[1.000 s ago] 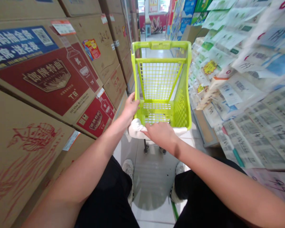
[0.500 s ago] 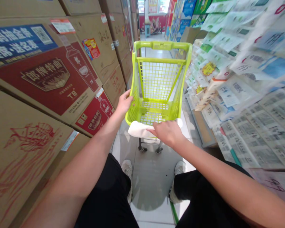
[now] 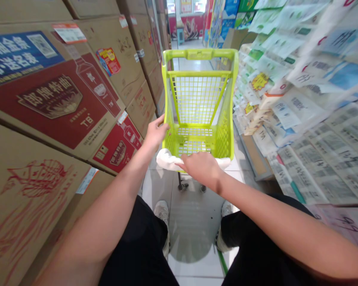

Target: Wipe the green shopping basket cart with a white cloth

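A lime-green cart (image 3: 199, 54) is seen on the tiled floor (image 3: 191, 234), straight ahead of the person and between 2 feet set apart in white shoes (image 3: 162, 210). Its basket is formed of lattice walls, and 2 casters (image 3: 183, 186) are seen beneath the near end.

A white cloth (image 3: 165, 159) is laid along the near rim of the basket, with its bunched end at the left corner and its other end showing at the right. The cloth is held at the middle by the right hand (image 3: 201, 165); the fingers are kept close together and bent over it, so that cloth and rim are covered there. The left side wall is touched by the left hand (image 3: 156, 134), just beyond the bunched end of the cloth. Its fingers are bent and slightly parted against the wall; whether the edge is pinched between them cannot be told.

To the left, cardboard cartons (image 3: 32, 159) are stacked, 1 of them printed with a large red panel, and price labels (image 3: 69, 33) are attached. To the right, plastic-wrapped packs (image 3: 304, 111) are piled up, some marked with handwritten prices. Farther down the aisle, a blue stool (image 3: 180, 35) is seen.
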`<state>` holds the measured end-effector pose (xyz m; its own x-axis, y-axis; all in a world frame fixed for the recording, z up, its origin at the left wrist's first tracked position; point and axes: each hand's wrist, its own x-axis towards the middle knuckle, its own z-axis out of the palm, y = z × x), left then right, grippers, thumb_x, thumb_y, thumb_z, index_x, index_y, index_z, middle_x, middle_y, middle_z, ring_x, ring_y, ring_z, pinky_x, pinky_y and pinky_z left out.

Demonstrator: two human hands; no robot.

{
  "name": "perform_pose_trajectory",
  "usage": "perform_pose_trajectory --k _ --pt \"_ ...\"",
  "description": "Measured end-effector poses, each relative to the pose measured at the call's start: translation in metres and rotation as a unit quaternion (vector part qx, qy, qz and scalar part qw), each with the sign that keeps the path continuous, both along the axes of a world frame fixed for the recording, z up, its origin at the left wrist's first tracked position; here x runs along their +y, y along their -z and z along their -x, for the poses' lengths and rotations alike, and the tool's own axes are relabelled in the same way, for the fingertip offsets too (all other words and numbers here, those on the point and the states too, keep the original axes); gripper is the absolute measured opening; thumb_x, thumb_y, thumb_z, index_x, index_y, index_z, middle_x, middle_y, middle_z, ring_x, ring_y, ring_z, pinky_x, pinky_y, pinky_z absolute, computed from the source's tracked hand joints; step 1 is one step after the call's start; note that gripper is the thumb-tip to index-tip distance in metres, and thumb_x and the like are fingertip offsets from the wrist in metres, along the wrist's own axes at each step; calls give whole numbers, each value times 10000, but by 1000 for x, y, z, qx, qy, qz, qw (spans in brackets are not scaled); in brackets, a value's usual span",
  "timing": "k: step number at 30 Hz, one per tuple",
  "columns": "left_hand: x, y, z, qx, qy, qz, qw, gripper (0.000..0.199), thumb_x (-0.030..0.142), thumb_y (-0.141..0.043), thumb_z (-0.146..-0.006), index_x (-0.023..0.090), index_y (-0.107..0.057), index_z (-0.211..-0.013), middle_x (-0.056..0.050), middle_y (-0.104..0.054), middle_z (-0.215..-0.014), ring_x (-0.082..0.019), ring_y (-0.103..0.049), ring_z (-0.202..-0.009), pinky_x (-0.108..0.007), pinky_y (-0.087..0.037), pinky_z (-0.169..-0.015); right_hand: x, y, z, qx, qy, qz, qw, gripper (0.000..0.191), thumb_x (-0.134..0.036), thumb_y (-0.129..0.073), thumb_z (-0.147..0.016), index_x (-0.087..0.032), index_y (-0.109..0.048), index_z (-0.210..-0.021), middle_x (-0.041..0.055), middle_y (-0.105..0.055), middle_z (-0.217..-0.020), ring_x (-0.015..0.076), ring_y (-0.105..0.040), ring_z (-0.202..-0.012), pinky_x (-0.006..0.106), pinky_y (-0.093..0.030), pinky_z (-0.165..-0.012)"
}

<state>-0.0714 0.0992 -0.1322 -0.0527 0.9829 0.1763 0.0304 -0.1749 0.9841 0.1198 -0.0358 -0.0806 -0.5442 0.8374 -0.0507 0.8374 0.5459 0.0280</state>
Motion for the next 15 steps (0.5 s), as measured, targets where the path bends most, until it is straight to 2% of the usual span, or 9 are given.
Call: perform_pose_trajectory --k 2,4,8,10,13,15 --pt "2 -2 6 17 -13 -14 1000 621 215 -653 -720 195 -724 -1337 -47 -780 -1237 -224 -740 -937 -307 -637 -728 3 -2 -8 -6 -1 10 1000 556 -553 -327 -1103 -169 -728 -1135 175 -797 -918 310 -791 -903 336 -531 -692" --pt "5 -4 12 25 0 -22 999 627 237 -667 -725 183 -716 -1349 -66 -783 -1232 -237 -746 -956 -330 -641 -765 5 -5 -18 -23 -1 25 999 546 -548 -345 -1101 -173 -741 -1105 175 -799 -934 319 -789 -907 341 -528 -692" --pt "17 -6 29 41 10 -36 998 623 281 -692 -719 173 -722 -1332 -88 -777 -1258 -274 -731 -1093 -379 -625 -912 4 -9 -32 -52 -3 27 998 536 -523 -354 -1101 -153 -740 -1071 175 -791 -913 326 -778 -875 361 -513 -696" --pt "25 -5 38 57 12 -44 997 620 285 -684 -705 171 -736 -1313 -83 -773 -1275 -280 -714 -1153 -391 -594 -998 3 -8 -35 -41 -22 11 999 576 -575 -344 -1089 -142 -723 -1114 177 -784 -914 319 -766 -852 388 -512 -746" --pt "37 -4 51 82 26 -37 996 635 284 -675 -698 183 -739 -1322 -73 -765 -1299 -284 -710 -1161 -408 -558 -1057 3 -5 -41 -2 -72 -19 997 672 -668 -314 -1064 -136 -720 -1132 170 -778 -958 307 -736 -962 470 -467 -1003" --pt "41 -6 58 116 16 -35 992 634 296 -676 -709 181 -734 -1330 -87 -750 -1318 -299 -705 -1161 -440 -546 -1072 7 -3 -50 35 -91 -56 994 675 -655 -299 -1073 -141 -733 -1131 169 -770 -1089 315 -664 -1186 510 -320 -1187"
